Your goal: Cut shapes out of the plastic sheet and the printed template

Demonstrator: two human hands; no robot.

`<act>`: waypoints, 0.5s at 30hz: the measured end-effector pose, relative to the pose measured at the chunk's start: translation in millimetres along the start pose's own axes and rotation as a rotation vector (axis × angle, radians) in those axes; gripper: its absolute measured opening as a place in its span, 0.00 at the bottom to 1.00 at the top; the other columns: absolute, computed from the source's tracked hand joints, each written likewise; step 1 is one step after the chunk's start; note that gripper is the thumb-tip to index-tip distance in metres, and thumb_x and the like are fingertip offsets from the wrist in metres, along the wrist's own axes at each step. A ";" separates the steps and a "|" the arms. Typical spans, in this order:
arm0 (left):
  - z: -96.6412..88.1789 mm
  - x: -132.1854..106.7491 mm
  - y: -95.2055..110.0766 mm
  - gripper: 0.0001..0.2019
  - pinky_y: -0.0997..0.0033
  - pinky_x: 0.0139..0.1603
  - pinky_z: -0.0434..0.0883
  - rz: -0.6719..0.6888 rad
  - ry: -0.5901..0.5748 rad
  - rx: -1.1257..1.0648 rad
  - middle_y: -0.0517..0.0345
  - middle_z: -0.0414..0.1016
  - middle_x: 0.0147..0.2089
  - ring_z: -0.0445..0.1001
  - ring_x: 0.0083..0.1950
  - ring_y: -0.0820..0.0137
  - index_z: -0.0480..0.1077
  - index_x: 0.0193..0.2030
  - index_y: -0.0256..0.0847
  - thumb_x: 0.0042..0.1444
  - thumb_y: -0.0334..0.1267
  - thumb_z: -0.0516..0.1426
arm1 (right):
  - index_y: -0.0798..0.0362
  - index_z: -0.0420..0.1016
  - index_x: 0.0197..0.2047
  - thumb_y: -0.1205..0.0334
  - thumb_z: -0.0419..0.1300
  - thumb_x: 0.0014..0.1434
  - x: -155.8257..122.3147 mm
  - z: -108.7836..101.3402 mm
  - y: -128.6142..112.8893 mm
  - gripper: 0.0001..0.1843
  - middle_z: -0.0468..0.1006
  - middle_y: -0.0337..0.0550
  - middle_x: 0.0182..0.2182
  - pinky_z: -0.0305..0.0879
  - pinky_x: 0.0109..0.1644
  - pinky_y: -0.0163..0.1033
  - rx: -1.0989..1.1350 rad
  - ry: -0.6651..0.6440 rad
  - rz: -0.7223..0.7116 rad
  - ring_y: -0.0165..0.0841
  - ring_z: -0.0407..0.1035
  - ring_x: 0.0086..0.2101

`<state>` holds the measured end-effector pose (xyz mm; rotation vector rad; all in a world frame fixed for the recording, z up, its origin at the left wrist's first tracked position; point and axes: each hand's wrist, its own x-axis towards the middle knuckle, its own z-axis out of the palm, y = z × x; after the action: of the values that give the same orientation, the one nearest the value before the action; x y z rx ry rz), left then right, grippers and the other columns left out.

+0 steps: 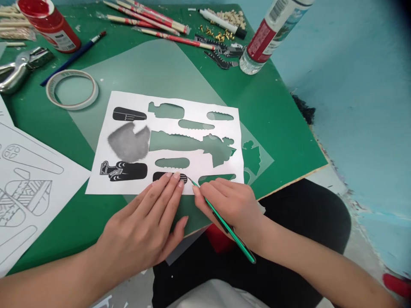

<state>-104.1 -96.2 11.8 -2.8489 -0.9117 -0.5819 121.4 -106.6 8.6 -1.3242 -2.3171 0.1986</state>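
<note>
A white paper sheet [128, 101] printed with black shapes lies on a translucent plastic sheet [180, 68]; several shapes are cut out of it, leaving openings. My left hand [147, 222] lies flat on the paper's lower edge, fingers stretched out over a black printed shape [157, 176]. In my right hand [227, 201], closed in a pen grip, is a slim green craft knife [233, 235]. The knife's thin tip touches or nearly touches the right end of that black shape, beside my left fingertips. Two other black shapes remain printed at the sheet's left side.
On the green table [298, 137] are a tape roll [51, 92], a hole punch [22, 70], a paintbrush [75, 55], a red paint jar [54, 28], wrapped sticks [150, 19], brass fasteners [208, 32], cut black pieces [221, 60], a bottle [266, 36] and line-drawing sheets [35, 184].
</note>
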 end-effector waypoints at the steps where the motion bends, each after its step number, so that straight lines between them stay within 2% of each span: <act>1: -0.2 -0.1 0.0 0.25 0.53 0.60 0.74 0.000 0.003 0.002 0.34 0.74 0.67 0.79 0.65 0.49 0.71 0.66 0.17 0.73 0.39 0.55 | 0.51 0.62 0.29 0.67 0.58 0.73 -0.1 -0.1 -1.0 0.19 0.62 0.32 0.23 0.52 0.32 0.38 -0.009 0.003 0.008 0.28 0.55 0.26; 15: 0.1 0.1 -3.6 0.25 0.55 0.57 0.80 0.028 0.012 0.034 0.34 0.75 0.66 0.81 0.63 0.49 0.72 0.65 0.18 0.73 0.40 0.55 | 0.52 0.64 0.29 0.64 0.56 0.75 -0.9 1.7 -10.2 0.19 0.64 0.32 0.22 0.49 0.30 0.39 -0.058 0.002 0.058 0.28 0.55 0.24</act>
<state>-106.1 -93.1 11.6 -2.8204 -0.8695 -0.5745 113.1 -112.6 10.3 -1.4201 -2.3011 0.1498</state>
